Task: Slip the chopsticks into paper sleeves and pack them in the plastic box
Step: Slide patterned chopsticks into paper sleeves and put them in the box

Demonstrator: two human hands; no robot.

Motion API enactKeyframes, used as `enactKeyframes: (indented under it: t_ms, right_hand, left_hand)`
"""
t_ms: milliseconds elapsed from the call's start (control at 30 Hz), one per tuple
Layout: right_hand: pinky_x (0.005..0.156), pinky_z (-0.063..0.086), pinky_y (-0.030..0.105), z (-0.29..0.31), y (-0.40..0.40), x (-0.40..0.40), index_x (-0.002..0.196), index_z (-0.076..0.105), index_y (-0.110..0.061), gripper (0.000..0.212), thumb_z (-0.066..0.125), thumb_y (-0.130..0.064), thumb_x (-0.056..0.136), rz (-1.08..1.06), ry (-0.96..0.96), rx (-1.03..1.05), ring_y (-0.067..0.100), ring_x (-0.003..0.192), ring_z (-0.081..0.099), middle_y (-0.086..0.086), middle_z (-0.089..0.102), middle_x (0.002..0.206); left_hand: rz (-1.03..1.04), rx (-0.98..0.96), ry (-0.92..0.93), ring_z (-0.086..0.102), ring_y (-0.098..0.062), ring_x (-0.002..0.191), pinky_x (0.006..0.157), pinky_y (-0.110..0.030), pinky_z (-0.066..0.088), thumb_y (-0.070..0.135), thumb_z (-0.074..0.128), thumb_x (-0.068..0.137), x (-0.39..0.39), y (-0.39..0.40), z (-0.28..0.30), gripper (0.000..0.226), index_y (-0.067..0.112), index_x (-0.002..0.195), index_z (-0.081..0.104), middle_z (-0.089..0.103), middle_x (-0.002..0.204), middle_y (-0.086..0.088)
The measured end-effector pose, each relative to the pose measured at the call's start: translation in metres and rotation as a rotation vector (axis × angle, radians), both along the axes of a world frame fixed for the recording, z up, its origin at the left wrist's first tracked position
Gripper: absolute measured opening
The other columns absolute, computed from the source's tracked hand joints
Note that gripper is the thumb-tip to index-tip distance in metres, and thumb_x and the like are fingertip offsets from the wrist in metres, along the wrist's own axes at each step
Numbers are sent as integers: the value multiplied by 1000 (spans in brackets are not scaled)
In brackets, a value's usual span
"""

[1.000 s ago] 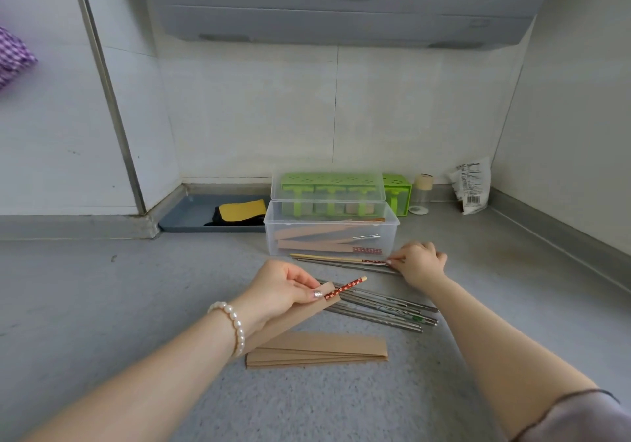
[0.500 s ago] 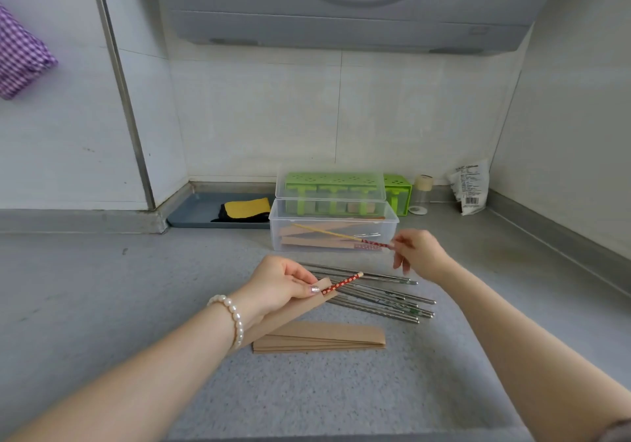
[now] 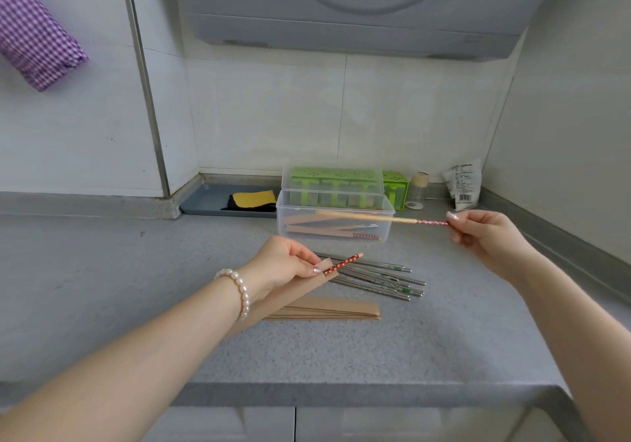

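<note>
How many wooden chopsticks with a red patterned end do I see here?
2. One wooden chopstick is held in the air by the right hand; the other sits in the paper sleeve held by the left hand. More may be hidden in the plastic box.

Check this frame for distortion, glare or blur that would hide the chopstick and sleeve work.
Head view: wide-angle bending bows the counter edge and walls; soft even light, no harsh glare; right hand and its wooden chopstick stay sharp, as does the left hand's paper sleeve.

I see a tan paper sleeve (image 3: 304, 289), a red white-dotted chopstick end (image 3: 342, 263), a pale chopstick (image 3: 367, 217) with pink patterned grip, a green holder (image 3: 336, 185), and purple checked cloth (image 3: 36, 36).
</note>
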State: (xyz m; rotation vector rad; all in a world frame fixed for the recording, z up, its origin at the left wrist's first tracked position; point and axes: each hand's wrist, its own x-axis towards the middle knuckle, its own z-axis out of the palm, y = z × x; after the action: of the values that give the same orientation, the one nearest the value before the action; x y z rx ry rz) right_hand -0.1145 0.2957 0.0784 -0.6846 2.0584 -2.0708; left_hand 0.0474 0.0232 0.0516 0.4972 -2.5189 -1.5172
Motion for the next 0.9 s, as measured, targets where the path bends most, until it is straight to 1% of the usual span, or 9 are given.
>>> enactKeyframes:
  t_ms: [167, 300, 367, 433, 533, 600, 667, 767, 900]
  right_hand:
    - [51, 42, 6, 3, 11, 1, 64, 62, -5, 19, 63, -3, 82, -63, 149, 201, 1, 43, 49, -4, 56, 44]
    - [54, 43, 6, 7, 12, 4, 63, 64, -6, 18, 65, -2, 81, -77, 197, 270, 2, 45, 51, 3, 57, 48]
    - [61, 44, 12, 10, 12, 4, 62, 65, -7, 18, 67, -5, 80, -92, 229, 285, 8, 52, 52, 10, 56, 56]
    - [66, 41, 20, 13, 13, 5, 63, 66, -7, 16, 70, -9, 79, -105, 247, 301, 9, 56, 52, 11, 56, 58]
    - [64, 38, 20, 19, 14, 7, 63, 66, -6, 16, 71, -12, 78, -112, 268, 336, 2, 51, 50, 1, 56, 50]
    - [60, 37, 18, 22, 15, 9, 56, 67, -15, 22, 72, -14, 77, -116, 281, 359, 6, 54, 47, -2, 56, 47]
    - [59, 37, 19, 25, 15, 10, 46, 66, -22, 33, 72, -14, 78, -121, 308, 371, 12, 61, 47, 0, 56, 49]
    - [62, 34, 29, 28, 17, 9, 46, 67, -26, 33, 72, -15, 77, -120, 325, 386, 20, 70, 45, -7, 55, 44]
    - [68, 33, 31, 30, 14, 11, 52, 70, -24, 27, 72, -15, 78, -67, 326, 411, 22, 70, 45, -7, 57, 45]
  left_hand:
    - [0, 5, 19, 61, -16, 88, 78, -26, 47, 6, 68, 80, 3, 2, 3, 19, 24, 72, 69, 69, 83, 1]
    - [-18, -6, 20, 61, -13, 85, 70, -22, 46, 7, 67, 81, 6, 4, 5, 16, 21, 76, 70, 69, 85, 0]
    - [-33, -17, 17, 62, -13, 85, 71, -21, 47, 6, 66, 82, 8, 5, 6, 16, 21, 78, 69, 70, 86, -1]
    - [-60, -12, 14, 65, -14, 87, 75, -24, 51, 4, 68, 79, 10, 6, 7, 16, 20, 80, 68, 71, 87, -1]
    - [-101, -21, 2, 67, -16, 86, 79, -28, 54, -1, 75, 70, 15, 8, 9, 24, 18, 84, 68, 72, 85, -1]
    - [-107, -64, -8, 68, -17, 86, 82, -33, 56, -3, 76, 67, 16, 8, 8, 28, 17, 85, 67, 72, 85, -2]
    - [-106, -106, -9, 68, -18, 87, 82, -35, 56, -4, 75, 67, 17, 9, 7, 29, 18, 83, 67, 72, 84, -2]
    - [-100, -135, 3, 68, -17, 85, 81, -35, 57, -4, 75, 68, 17, 11, 6, 28, 20, 81, 66, 71, 83, -1]
    - [-133, -151, 19, 67, -11, 78, 77, -29, 57, -1, 77, 69, 19, 16, 9, 28, 22, 80, 65, 70, 79, 2]
